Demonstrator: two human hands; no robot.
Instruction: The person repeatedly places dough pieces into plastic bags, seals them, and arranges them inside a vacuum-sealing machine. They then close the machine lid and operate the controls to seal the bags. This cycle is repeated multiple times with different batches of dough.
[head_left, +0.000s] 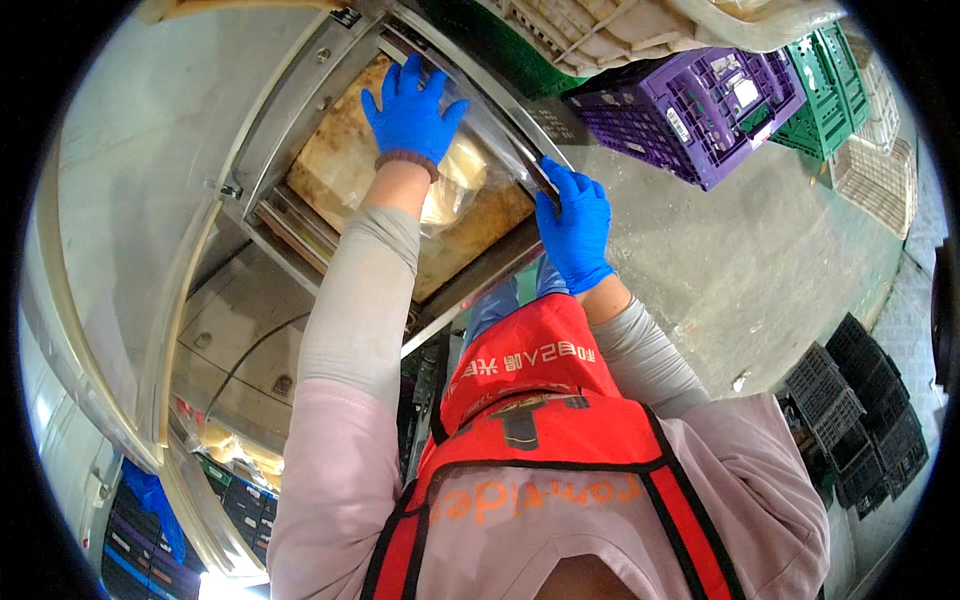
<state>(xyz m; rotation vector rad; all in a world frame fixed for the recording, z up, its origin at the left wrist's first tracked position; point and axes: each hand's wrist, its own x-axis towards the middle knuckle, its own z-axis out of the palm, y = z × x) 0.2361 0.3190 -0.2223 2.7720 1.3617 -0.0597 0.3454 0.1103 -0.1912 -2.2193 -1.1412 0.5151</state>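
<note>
My left hand (411, 112), in a blue glove, lies with fingers spread on a clear plastic bag (491, 142). Pale yellow, flat food pieces (459, 176) show through the film, partly covered by my hand and wrist. The bag rests on a stained, yellowish plate (330, 157) inside the metal chamber of what looks like a vacuum packing machine (247, 157). At the chamber's right rim is my blue-gloved right hand (576, 225), thumb and fingers bent around the edge near the bag's end. Whether it pinches film there is hidden.
The machine's clear curved lid (165, 150) stands raised at left. A purple plastic crate (690, 112), green crates (821, 90) and a white basket (874, 180) are at upper right. Black crates (862, 412) lie lower right on the concrete floor (705, 270). A dark cable (244, 356) crosses a tiled surface.
</note>
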